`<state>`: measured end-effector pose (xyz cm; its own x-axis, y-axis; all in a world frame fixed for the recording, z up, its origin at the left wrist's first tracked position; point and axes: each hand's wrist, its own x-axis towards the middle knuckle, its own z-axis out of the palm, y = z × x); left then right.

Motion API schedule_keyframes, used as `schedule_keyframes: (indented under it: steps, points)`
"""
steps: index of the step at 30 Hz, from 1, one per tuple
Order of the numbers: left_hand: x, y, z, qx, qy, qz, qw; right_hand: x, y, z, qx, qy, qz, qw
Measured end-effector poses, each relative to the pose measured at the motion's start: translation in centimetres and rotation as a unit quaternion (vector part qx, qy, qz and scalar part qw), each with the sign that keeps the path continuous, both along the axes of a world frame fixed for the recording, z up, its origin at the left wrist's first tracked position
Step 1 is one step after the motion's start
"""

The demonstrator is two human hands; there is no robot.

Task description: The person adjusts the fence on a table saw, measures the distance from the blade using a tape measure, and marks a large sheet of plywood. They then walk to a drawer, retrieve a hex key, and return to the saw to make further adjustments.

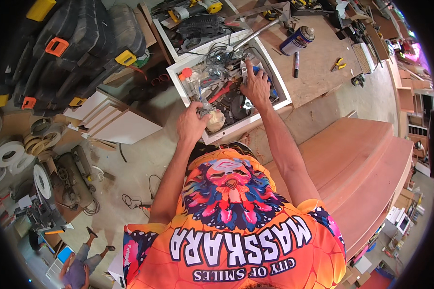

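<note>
A white-framed drawer [284, 101] full of loose tools and hardware lies in front of me. My left hand [193, 120] is at its near left corner, fingers curled on the edge of a clear plastic bag [216, 121] with something yellowish inside. My right hand [257, 89] reaches into the right side, fingers spread over the contents. Beneath those fingers lies a blue item [274, 91], partly hidden. A silvery metal piece [244, 74] is beside the index finger. Between my hands are a red-handled tool [222, 90] and a round black disc [238, 107].
A workbench [318, 62] at right carries a spray can [297, 40], a marker [296, 65] and yellow pliers [339, 64]. Black tool cases [77, 48] are stacked at left. Large curved wooden panels [352, 168] stand close to my right arm. Another person [77, 269] is at lower left.
</note>
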<state>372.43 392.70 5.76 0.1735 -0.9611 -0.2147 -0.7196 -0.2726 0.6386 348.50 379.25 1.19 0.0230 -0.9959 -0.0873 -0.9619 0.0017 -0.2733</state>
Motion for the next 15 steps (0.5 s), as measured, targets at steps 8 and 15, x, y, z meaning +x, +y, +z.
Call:
schedule_keyframes:
  steps: [8,15]
  points:
    - [-2.6,-3.3,-2.4,0.033,-0.081,-0.049,0.995,-5.1,0.9,0.5,-0.114,-0.143,-0.059,0.981]
    - [-1.4,-4.3,-1.7,0.042,-0.015,-0.008,0.999,-7.6,1.2,-0.5,-0.087,-0.228,-0.093,0.965]
